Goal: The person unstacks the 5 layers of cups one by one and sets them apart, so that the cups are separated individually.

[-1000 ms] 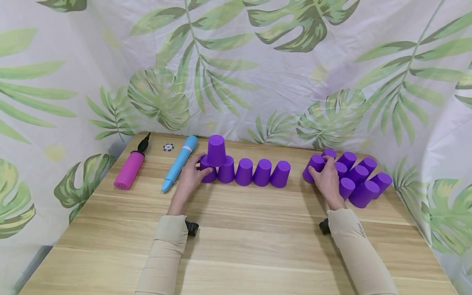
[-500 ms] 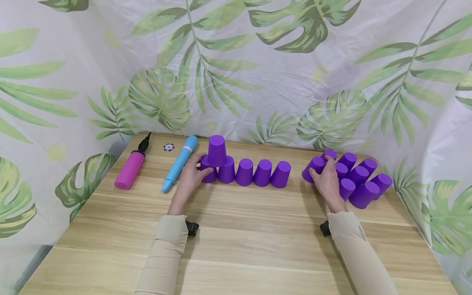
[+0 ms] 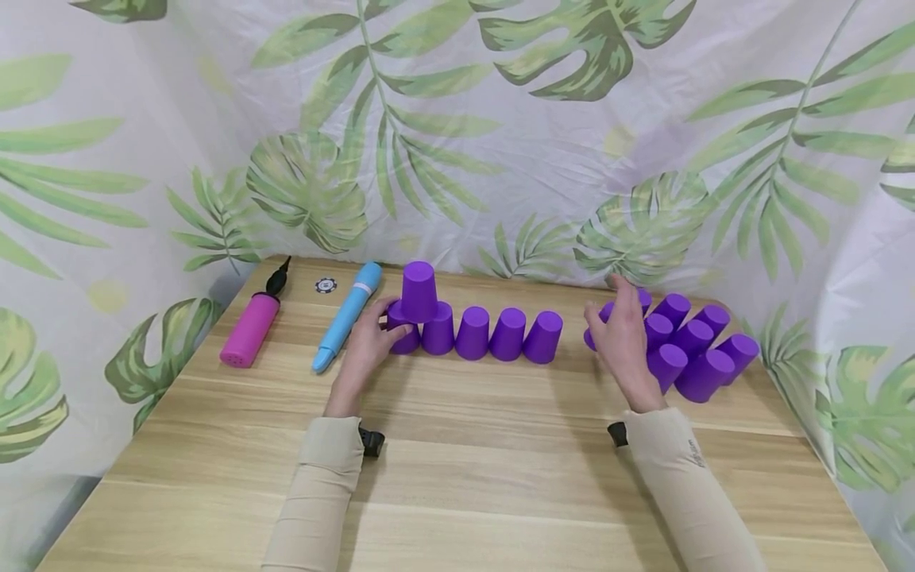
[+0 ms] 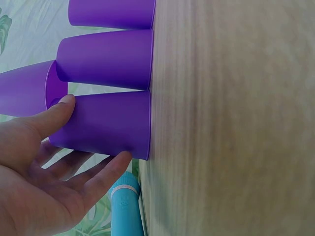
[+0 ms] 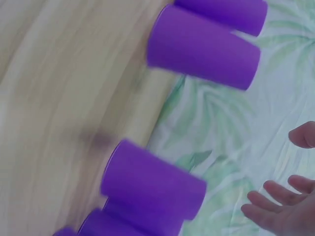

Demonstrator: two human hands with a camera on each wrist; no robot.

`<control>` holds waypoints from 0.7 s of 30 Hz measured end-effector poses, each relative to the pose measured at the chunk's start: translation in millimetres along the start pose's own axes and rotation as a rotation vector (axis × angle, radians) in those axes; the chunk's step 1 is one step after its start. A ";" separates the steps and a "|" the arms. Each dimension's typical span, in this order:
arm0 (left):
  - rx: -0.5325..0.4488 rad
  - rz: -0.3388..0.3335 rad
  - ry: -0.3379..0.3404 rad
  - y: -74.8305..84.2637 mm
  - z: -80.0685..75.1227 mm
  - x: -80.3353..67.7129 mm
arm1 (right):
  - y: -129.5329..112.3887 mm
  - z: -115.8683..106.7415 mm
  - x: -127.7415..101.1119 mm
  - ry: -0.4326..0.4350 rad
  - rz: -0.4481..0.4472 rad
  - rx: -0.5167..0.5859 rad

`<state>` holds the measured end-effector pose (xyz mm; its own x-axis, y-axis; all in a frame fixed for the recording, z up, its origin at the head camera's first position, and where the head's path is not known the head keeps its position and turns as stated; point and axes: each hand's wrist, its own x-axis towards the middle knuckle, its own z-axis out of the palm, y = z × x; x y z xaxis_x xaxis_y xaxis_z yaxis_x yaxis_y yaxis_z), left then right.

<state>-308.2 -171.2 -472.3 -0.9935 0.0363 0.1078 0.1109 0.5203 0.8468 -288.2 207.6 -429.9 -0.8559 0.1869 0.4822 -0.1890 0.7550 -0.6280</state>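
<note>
Head view: left hand (image 3: 369,347) fingers grip end cup (image 3: 404,330); right hand (image 3: 620,338) fingers spread; sleeve (image 3: 689,461) print unreadable.

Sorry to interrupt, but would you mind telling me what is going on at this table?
A person is working with purple cups on a wooden table. The left hand holds the end cup of a row of upside-down cups, with one more cup stacked on top. The right hand hovers open beside a cluster of cups, gripping none.
</note>
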 end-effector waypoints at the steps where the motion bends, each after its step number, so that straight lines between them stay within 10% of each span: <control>1: 0.000 0.000 -0.002 0.2 -0.3 -0.1 | -4.4 2.8 0.7 -0.005 -0.015 0.023; 21: 0.007 0.005 0.014 -0.9 0.4 -0.9 | -138.8 110.7 27.3 -0.421 -0.144 0.468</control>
<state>-307.4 -171.3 -473.4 -0.9925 0.0270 0.1191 0.1154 0.5263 0.8424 -338.6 38.3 -397.2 -0.9039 -0.2304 0.3605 -0.4247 0.3822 -0.8207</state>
